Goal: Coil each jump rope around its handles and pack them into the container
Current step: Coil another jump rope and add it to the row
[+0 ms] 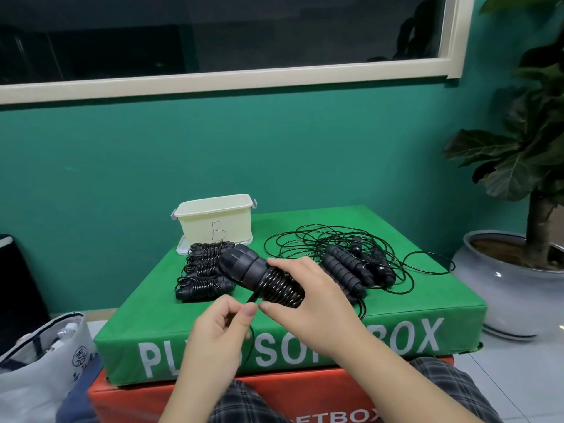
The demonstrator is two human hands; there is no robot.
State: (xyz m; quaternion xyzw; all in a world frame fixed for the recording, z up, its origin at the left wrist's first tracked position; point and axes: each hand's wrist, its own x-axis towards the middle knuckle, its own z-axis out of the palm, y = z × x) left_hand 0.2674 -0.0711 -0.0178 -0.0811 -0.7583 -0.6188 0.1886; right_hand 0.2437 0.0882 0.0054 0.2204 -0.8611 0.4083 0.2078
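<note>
Head view: the right hand [308, 296] grips a half-coiled jump rope [265, 277] above the green foam box [305, 331]; the left hand [222, 326] pinches its loose cord. Keep each wrap taut and snug. The container [215, 219] waits behind, near the coiled ropes [203, 271].

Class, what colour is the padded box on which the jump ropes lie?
Green, with white lettering on its front side; the padded box shows in the head view, the only one.

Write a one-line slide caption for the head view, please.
Right hand holds a half-coiled rope; left hand pinches its cord; box waits behind.
</note>
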